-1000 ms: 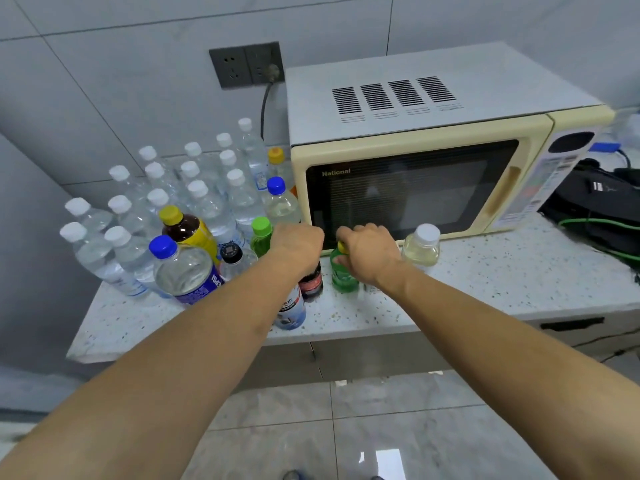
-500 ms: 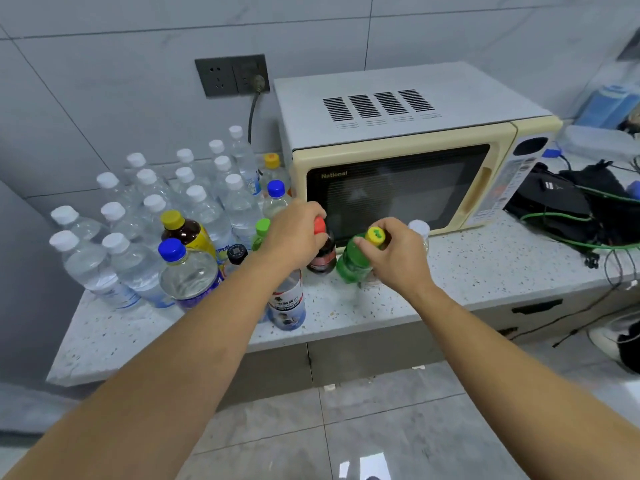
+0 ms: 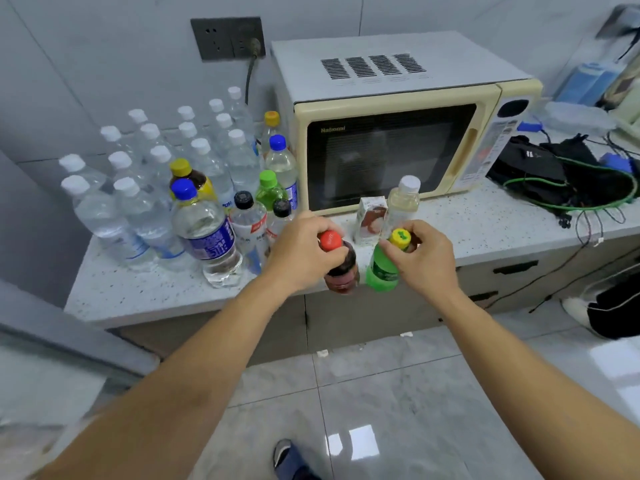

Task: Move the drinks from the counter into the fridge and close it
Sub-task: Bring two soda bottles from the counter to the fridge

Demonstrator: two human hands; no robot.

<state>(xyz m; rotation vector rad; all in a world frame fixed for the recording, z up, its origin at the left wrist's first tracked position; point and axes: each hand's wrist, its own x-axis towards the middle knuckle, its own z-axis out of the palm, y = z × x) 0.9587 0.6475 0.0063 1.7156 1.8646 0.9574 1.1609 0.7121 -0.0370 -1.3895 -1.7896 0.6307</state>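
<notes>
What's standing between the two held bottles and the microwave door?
Head view: a small drink carton and a white-capped pale bottle stand on the counter before the microwave.

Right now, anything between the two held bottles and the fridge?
The fridge is not in view, so that path cannot be judged. The left hand grips the red-capped bottle and the right hand grips the green bottle, both held at the counter front edge with nothing visible around them.

left hand (image 3: 302,250): arm extended, fingers curled in grip | right hand (image 3: 425,256): arm extended, fingers curled in grip
</notes>
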